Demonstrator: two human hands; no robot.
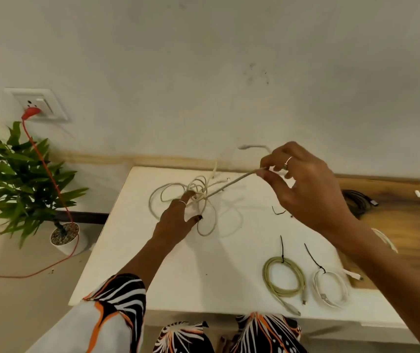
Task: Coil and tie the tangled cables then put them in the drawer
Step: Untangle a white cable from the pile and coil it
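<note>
A tangled white cable lies in loose loops on the white table. My left hand rests on the knot of the tangle, fingers curled into the loops. My right hand is raised above the table and pinches a taut strand of that cable between thumb and fingers; the cable's plug end sticks out behind it. Near the front right lie a coiled greenish cable and a coiled white cable, each bound with a black tie. No drawer is in view.
A loose black tie lies on the table under my right hand. A black cable bundle sits on the wooden surface to the right. A potted plant and a red cord plugged into a wall socket stand left.
</note>
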